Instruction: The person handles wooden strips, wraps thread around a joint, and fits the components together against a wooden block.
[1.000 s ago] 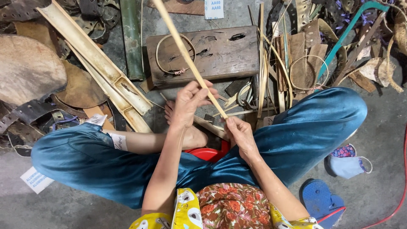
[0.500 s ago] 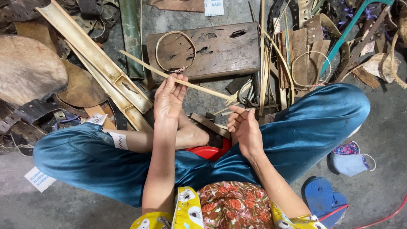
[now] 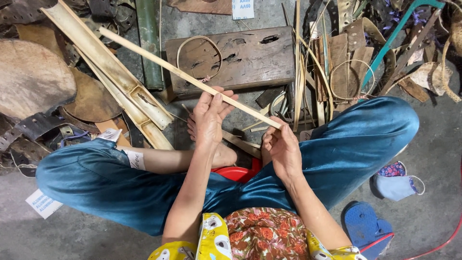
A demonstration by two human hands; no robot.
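Note:
A long pale bamboo strip runs from the upper left down to my hands. My left hand grips it near the middle, fingers wrapped over it. My right hand holds its near end between fingers and thumb. I sit cross-legged in blue satin trousers, with a bare foot under my left hand and a red stool beneath me.
A dark wooden block with a thin bamboo ring lies ahead. Split bamboo halves lie at left, beside a round woven piece. Strips, hoops and scraps crowd the right. A blue sandal and cloth mask lie at lower right.
The strip has swung from steep to a shallower slant pointing upper left. My left hand shifted along it; my right hand now grips its near end.

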